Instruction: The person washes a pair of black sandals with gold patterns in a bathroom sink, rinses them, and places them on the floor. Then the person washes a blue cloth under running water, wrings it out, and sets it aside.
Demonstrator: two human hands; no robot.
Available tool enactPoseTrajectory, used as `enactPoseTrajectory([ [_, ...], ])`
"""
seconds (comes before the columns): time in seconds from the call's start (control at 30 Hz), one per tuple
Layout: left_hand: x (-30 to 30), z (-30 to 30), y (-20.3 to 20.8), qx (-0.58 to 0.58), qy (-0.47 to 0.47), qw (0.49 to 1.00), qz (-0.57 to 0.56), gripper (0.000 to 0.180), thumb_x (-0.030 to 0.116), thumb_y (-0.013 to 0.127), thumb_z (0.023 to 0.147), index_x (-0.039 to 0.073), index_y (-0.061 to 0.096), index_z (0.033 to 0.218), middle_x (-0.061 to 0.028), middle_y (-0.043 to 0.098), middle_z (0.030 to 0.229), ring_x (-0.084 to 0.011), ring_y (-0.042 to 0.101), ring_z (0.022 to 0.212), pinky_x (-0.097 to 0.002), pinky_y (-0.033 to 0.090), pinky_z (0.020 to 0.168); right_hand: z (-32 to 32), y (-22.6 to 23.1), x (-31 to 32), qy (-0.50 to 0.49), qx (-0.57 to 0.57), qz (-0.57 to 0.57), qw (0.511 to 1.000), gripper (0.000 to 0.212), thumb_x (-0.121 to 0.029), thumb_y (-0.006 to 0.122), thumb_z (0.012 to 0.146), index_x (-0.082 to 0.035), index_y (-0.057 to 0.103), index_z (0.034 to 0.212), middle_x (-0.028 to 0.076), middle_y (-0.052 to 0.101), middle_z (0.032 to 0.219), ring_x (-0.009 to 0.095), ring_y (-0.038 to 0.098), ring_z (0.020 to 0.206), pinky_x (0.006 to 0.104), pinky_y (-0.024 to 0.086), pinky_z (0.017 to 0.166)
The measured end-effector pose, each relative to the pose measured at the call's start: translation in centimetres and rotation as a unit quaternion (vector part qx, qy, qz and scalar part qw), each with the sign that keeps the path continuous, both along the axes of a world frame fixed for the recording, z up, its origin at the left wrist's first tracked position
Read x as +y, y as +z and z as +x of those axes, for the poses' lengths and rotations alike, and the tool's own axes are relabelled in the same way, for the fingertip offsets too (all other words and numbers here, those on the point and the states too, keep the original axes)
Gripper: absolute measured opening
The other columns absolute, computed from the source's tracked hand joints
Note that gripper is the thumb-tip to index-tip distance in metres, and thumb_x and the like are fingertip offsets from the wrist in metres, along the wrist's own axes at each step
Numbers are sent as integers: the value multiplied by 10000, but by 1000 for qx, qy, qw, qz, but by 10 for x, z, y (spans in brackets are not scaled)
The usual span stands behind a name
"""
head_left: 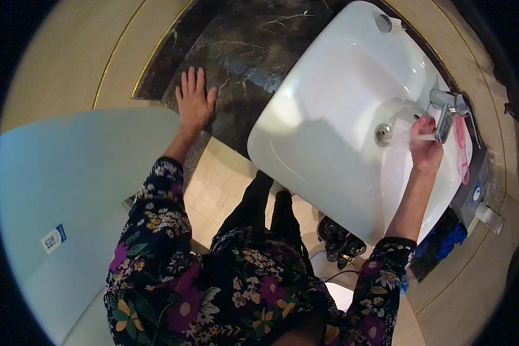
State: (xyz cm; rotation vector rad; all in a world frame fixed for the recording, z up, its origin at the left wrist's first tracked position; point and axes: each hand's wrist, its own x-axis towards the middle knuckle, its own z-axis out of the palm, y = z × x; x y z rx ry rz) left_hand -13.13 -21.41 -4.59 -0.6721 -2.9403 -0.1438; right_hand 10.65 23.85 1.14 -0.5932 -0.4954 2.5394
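Note:
My left hand [195, 104] lies flat on the dark marble counter [236, 69] to the left of the basin, its fingers stretched out and nothing in it. Under the spout of the chrome faucet [447, 109], my right hand [427, 147] is in a stream of running water [406, 137]. The fingers of that hand curl in toward the palm, and no object shows in them. Below is the white washbasin [311, 138], with a round metal drain [383, 134] near the faucet.
A pink item [461, 150] lies on the basin rim beside the faucet. At the far rim stands a clear cup [383, 23]. A grey box [470, 193] and a small clear container [490, 219] are at right. On my left is a pale blue panel [86, 173]; dark objects [343, 242] sit below the basin.

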Motion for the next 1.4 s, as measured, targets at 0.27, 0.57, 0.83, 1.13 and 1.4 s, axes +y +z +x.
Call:
enactPoseTrajectory([
  [0.27,52,76,7,24,-160,978,131,485,234,540,769,83,414,1213,-148,302,1331,-346,227,1254,-552,200,952,-80,10,-113,259,29,-22,965,176,-182,500,787,-28,543,861,97,570,853,237,546,796,357,454,759],
  [0.57,45,63,0,-66,-181,980,44,508,359,481,819,128,369,1258,-104,289,1345,-275,219,1266,-511,150,1005,-139,63,-234,364,-94,197,906,421,-267,485,845,52,448,1117,208,535,1061,281,562,926,370,468,787],
  [0.83,-76,53,0,-28,80,995,49,610,395,484,805,110,293,1310,-125,193,1390,-310,130,1293,-518,123,1008,12,-15,-48,152,-234,85,956,238,-202,529,816,-44,561,991,104,599,933,196,593,797,331,491,716],
  [1.13,65,33,4,21,-111,984,138,480,234,515,786,62,389,1216,-141,344,1278,-325,251,1229,-496,227,967,41,-34,10,58,-129,29,989,187,-130,491,810,14,560,907,127,607,919,227,578,865,354,459,798],
  [1.4,138,7,-7,-24,-264,956,123,426,294,425,847,128,411,1238,-106,331,1319,-295,218,1263,-501,161,1006,-48,-36,-24,155,43,31,986,169,-98,537,732,12,534,861,90,544,828,214,515,774,338,438,775],
])
